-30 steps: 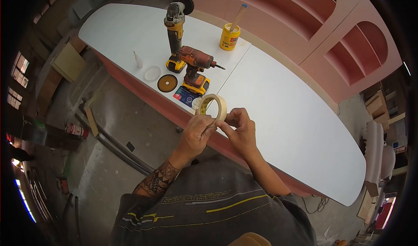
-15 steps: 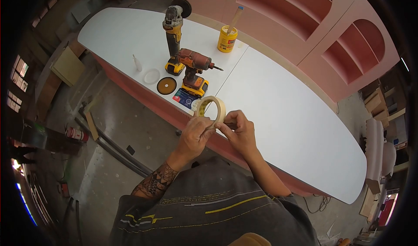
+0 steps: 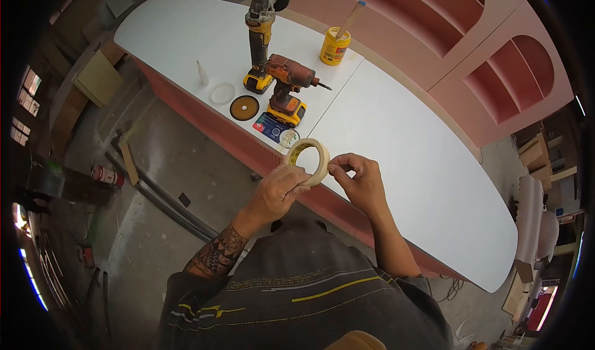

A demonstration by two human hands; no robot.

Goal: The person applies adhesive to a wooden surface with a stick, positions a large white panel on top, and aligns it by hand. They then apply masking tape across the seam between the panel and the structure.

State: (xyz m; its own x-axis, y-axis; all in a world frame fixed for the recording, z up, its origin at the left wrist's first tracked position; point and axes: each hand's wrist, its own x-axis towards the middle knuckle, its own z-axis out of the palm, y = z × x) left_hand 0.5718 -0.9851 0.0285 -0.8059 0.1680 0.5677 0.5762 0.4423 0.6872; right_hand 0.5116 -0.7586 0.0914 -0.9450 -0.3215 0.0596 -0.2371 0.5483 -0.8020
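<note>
The left hand (image 3: pixel 277 191) grips the masking tape roll (image 3: pixel 308 161) at its lower rim, above the near edge of the white counter (image 3: pixel 396 158). The right hand's (image 3: pixel 361 179) thumb and forefinger pinch together at the roll's side.

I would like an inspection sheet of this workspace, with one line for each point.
Surface: white tabletop, a seam running across it.
Job's things: masking-tape-like roll, held up near the table edge.
Clutter: angle grinder and red driver standing close together; yellow tub with stick, brown disc, card, small bottle.
Hands: left hand grips the roll; right hand at its edge, hold on tape end unclear.
Cables: dark cable loose on the floor.
Surroundings: pink shelving behind; red extinguisher at left.
</note>
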